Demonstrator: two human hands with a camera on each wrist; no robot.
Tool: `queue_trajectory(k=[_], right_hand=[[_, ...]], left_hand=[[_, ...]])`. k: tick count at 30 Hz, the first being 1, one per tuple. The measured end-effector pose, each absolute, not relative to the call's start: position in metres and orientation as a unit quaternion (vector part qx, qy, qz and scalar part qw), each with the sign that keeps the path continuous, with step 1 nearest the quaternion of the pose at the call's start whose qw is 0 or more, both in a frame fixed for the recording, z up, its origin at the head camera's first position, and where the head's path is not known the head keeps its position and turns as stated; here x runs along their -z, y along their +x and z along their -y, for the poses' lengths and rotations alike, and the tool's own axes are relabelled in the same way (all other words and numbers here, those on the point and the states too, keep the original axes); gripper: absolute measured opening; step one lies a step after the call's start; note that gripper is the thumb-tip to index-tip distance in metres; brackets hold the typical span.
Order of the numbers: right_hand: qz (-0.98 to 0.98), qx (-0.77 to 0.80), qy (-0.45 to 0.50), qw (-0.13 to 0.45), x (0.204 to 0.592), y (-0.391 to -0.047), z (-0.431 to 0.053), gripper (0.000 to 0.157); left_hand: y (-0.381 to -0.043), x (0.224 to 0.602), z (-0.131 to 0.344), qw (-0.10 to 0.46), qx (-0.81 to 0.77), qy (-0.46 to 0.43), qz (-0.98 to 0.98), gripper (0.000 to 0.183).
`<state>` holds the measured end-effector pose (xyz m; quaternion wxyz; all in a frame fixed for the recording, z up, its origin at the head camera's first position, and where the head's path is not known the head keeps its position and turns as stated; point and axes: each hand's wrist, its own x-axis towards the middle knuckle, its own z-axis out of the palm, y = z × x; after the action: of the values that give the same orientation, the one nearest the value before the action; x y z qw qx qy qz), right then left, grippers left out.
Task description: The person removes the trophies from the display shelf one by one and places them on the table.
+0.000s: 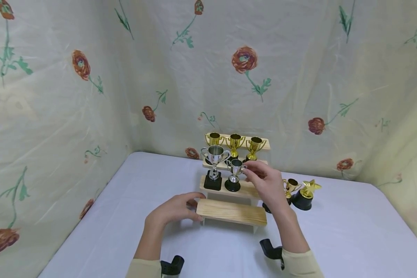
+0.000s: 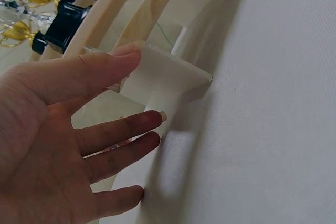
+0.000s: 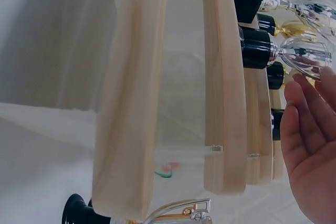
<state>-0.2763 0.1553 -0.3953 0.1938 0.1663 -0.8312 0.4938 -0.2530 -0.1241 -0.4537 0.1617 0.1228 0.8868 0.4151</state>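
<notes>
A tiered wooden display stand point(image 1: 231, 212) with clear side supports stands on the table. My left hand point(image 1: 175, 208) holds the left end of its lowest step between thumb and index finger, with the other fingers spread loosely in the left wrist view. My right hand point(image 1: 265, 181) pinches the right handle of a small silver trophy cup point(image 1: 234, 170), which stands upright on the second step. Left of it stands a larger silver trophy cup point(image 1: 213, 166) on a square black base. Behind them, three gold trophy cups point(image 1: 235, 143) stand in a row on a higher step.
Right of the stand, a gold star trophy point(image 1: 306, 193) and a gold trophy cup point(image 1: 290, 187) stand on the white-covered table point(image 1: 347, 231). Another black base point(image 1: 266, 208) is partly hidden by the right arm. A flower-patterned curtain point(image 1: 281, 77) surrounds the table's back and sides.
</notes>
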Motion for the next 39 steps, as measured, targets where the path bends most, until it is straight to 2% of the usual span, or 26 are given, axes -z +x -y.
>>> queue_trajectory(k=[6,14,27,33,39], right_hand=[[0.83,-0.496,0.166,0.194,0.397,-0.274,-0.152,0.017],[0.816,-0.504,0.17,0.226,0.399,-0.274,-0.152,0.012],[0.805,-0.519,0.179,0.225,0.398,-0.275,-0.164,0.01],[0.807,-0.523,0.182,0.206,0.395,-0.274,-0.173,0.011],[0.811,-0.524,0.159,0.207,0.392,-0.27,-0.184,0.014]], left_hand=[[-0.252,0.458,0.125,0.164,-0.415,0.122,-0.887,0.064],[-0.252,0.459,0.124,0.158,-0.415,0.128,-0.887,0.062],[-0.256,0.457,0.121,0.158,-0.405,0.132,-0.891,0.062],[-0.255,0.455,0.123,0.16,-0.406,0.126,-0.891,0.062],[-0.253,0.454,0.126,0.157,-0.408,0.127,-0.89,0.062]])
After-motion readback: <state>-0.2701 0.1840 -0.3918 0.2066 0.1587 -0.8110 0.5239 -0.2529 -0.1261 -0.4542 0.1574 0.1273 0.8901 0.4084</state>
